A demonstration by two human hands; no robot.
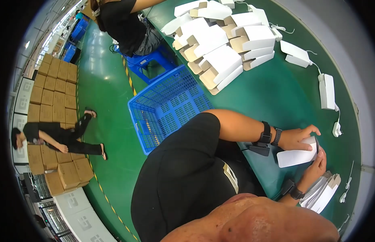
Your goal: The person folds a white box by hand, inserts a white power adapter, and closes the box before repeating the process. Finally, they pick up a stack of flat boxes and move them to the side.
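Both hands gripped a small white carton (297,156) over the green tabletop (276,97): the left hand (298,137) curled on its top edge, the right hand (316,167) cupped underneath. It looked light, thin-walled and easily crushed, best held by its folded edges.

Place: a packing hall in a factory or warehouse.
Worktop (276,97): green, filling the right of the frame, with a heap of folded white boxes (219,44) at the upper middle.
Flat stock: a stack of unfolded white box blanks (322,191) at the lower right.
Crate: a blue plastic crate (167,107) on the green floor (102,97), mid-frame.
Stores: brown cartons (54,86) stacked high at the left.
People: another worker seated at the top; a person sitting on the floor by the cartons.
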